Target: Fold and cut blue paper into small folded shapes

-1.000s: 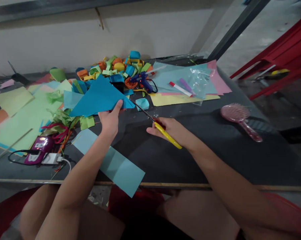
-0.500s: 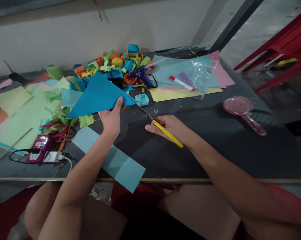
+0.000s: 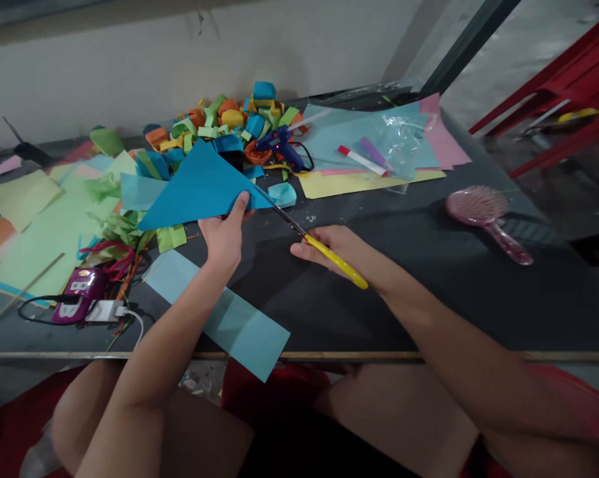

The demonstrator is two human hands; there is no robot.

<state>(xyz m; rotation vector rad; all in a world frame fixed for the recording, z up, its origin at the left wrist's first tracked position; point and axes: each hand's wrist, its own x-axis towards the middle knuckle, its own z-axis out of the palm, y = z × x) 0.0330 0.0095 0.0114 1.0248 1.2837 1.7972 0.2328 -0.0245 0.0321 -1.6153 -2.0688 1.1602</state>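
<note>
My left hand (image 3: 224, 236) pinches a folded blue paper triangle (image 3: 199, 186) by its lower right edge and holds it above the dark table (image 3: 428, 285). My right hand (image 3: 336, 247) grips yellow-handled scissors (image 3: 314, 242). Their blades reach up to the triangle's right corner. A light blue paper strip (image 3: 224, 315) lies flat under my left forearm and hangs over the table's front edge.
A heap of folded coloured paper pieces (image 3: 229, 126) and a blue glue gun (image 3: 282, 146) sit behind the triangle. Green sheets (image 3: 45, 232) lie left, with a purple device and cable (image 3: 80, 292). Paper sheets, markers (image 3: 361, 160) and a pink hairbrush (image 3: 483, 212) lie right.
The scissors' blades have slid a little further along the triangle's right corner. Both hands have barely shifted; the view has tipped slightly downward.
</note>
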